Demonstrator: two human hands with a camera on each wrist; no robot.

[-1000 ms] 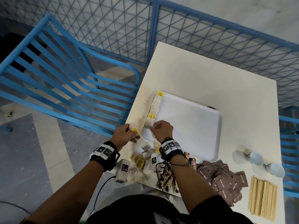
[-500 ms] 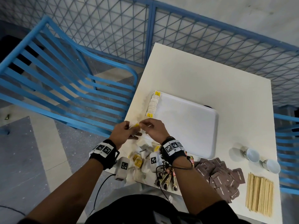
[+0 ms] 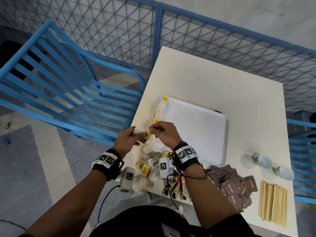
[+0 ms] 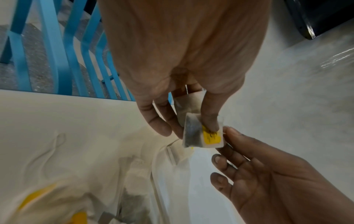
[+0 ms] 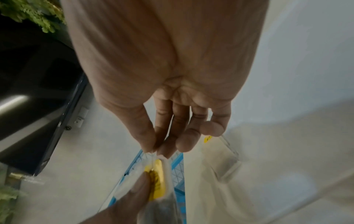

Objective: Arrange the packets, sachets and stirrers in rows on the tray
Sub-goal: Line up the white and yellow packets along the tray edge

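Observation:
A white tea bag with a yellow tag [image 3: 146, 135] is held above the table's left edge, at the near-left corner of the white tray [image 3: 196, 132]. My left hand [image 3: 139, 136] pinches it, thumb on the tag [image 4: 210, 136], with a second bag tucked behind. My right hand [image 3: 153, 130] meets it from the right, thumb and forefinger pinching the bag's top edge [image 5: 156, 162]. A row of tea bags [image 3: 160, 109] lines the tray's left edge. Loose tea bags [image 3: 148, 170], coffee sticks [image 3: 177, 187], brown sachets [image 3: 234, 182] and wooden stirrers [image 3: 272, 202] lie on the near table.
Two small white cups [image 3: 264, 160] stand on the table's right side beyond the stirrers. A blue slatted chair [image 3: 68, 93] stands close to the table's left edge. A blue mesh fence [image 3: 153, 31] runs behind the table.
My right hand left the row on the tray and came back to the left hand, where it now pinches the tea bag held there. The left hand barely moved.

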